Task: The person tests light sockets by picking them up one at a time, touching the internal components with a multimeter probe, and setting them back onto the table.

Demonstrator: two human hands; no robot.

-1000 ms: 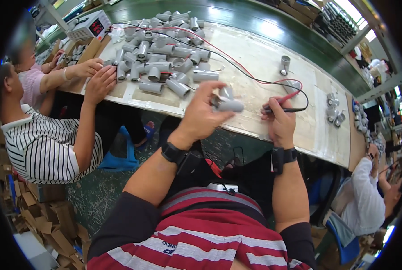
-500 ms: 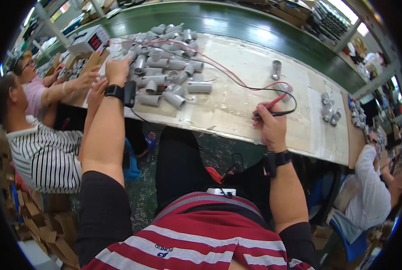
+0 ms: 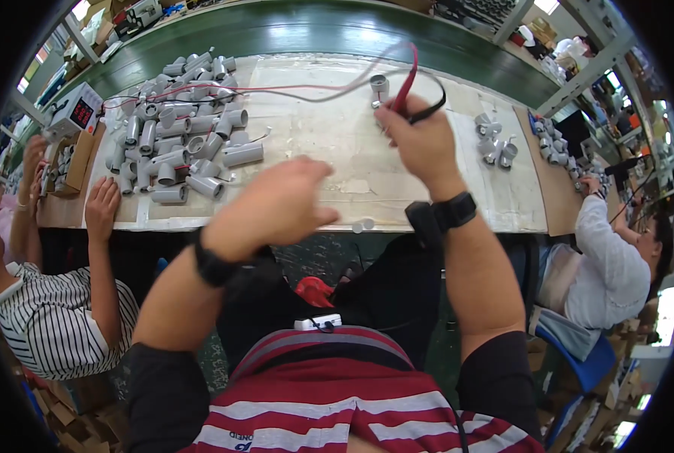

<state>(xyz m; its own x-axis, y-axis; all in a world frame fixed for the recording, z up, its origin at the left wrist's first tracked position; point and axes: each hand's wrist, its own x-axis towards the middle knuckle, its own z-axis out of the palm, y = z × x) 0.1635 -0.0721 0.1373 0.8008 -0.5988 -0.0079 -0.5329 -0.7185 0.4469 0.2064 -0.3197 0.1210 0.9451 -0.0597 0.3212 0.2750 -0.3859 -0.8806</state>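
Observation:
My right hand (image 3: 427,147) is closed round a pair of test probes, a red probe (image 3: 405,87) and a black one (image 3: 430,107). Their tips are hard to make out. Just beyond that hand a grey cylindrical housing (image 3: 379,83) stands on end on the worktable (image 3: 306,128). My left hand (image 3: 272,202) is over the near part of the table, empty, with thumb and fingers apart. To its left lies a heap of grey cylindrical housings (image 3: 169,124), some with short wires. The probes' red and black leads run left across this heap.
A box-shaped instrument with a red display (image 3: 75,110) stands at the far left, beside a cardboard box (image 3: 72,170) of parts. A co-worker's hand (image 3: 102,202) rests on the left table end. Several grey parts (image 3: 495,140) lie at right; another co-worker (image 3: 601,241) sits beyond.
My left hand has come from the far left, by the instrument, back toward the middle. My right hand has carried the probes up and away, beside the standing housing. The view has turned left.

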